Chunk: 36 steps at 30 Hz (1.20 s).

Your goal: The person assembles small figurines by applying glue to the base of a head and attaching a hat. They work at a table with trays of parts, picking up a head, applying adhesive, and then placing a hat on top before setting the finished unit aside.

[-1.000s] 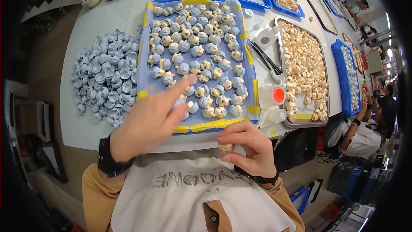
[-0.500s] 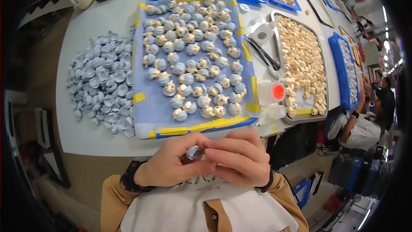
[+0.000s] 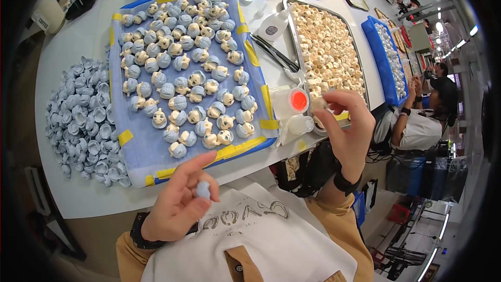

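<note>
In front of my shirt, my left hand [image 3: 180, 198] pinches a small light-blue doll hair piece [image 3: 203, 189] between thumb and fingers, its index finger stretched out. My right hand [image 3: 347, 128] is raised over the near left corner of the metal tray [image 3: 366, 81]. A small cream doll head piece [image 3: 318, 104] shows between its thumb and fingertips, partly hidden. The tray holds many such cream pieces [image 3: 329, 47]. Left of it, a blue tray lined with translucent sheet [image 3: 141, 151] and edged with yellow tape carries doll heads with blue hair [image 3: 177, 103]. Loose blue hair pieces [image 3: 83, 120] lie heaped at the far left.
Between the trays stand a tub with a red-orange top [image 3: 291, 102], a small translucent container [image 3: 300, 124], black-handled tweezers [image 3: 274, 52] and a white bottle [image 3: 273, 27]. Further blue trays [image 3: 386, 62] stand right and behind. A co-worker in a dark cap [image 3: 443, 94] sits at right.
My hands have parted: the left moved left and down with the blue piece, the right reached right and forward to the metal tray. The view has shifted to the right.
</note>
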Motion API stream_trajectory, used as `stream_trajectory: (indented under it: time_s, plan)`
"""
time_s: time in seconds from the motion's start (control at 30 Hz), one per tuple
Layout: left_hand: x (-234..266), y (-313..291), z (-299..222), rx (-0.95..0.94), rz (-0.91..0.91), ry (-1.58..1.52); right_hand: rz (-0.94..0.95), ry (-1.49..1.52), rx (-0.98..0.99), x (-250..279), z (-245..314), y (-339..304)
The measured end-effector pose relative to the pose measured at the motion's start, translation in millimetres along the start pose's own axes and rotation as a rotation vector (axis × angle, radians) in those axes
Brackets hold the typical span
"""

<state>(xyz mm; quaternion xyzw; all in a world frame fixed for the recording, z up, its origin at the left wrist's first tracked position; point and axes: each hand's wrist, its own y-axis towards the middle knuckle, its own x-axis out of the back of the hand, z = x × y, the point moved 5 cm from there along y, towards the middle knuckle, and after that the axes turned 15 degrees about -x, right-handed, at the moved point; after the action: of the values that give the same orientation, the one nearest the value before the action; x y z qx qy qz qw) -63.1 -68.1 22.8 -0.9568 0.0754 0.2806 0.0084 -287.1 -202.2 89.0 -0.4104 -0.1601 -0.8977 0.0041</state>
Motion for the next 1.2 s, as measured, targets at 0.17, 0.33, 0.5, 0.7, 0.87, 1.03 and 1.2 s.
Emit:
stream_trajectory:
  time_s: [0.17,0.33,0.5,0.7,0.87,1.03,1.2]
  plan:
    - [10.9,-2.5,0.2,-0.086,0.057,0.123,0.12,-0.146,0.118,-12.9,3.0,13.5]
    - [13.4,-0.8,-3.8,-0.178,0.025,0.224,0.148,-0.162,0.133,-18.4,1.4,15.7]
    - [12.5,-1.6,-1.4,-0.137,0.016,0.148,0.142,-0.147,0.119,-18.2,2.0,13.3]
    - [13.8,-0.6,-3.7,-0.133,-0.045,0.101,0.085,-0.083,0.025,-14.3,-13.2,2.0]
    - [10.9,3.5,-3.1,-0.199,-0.049,0.046,-0.008,-0.051,0.053,-12.7,-13.3,-4.7]
    - [7.7,8.3,-2.4,-0.14,-0.128,-0.062,-0.028,0.107,0.098,-11.2,13.8,-21.4]
    - [5.0,14.4,3.6,-0.169,-0.056,-0.1,0.35,0.51,0.369,-40.5,71.5,-44.3]
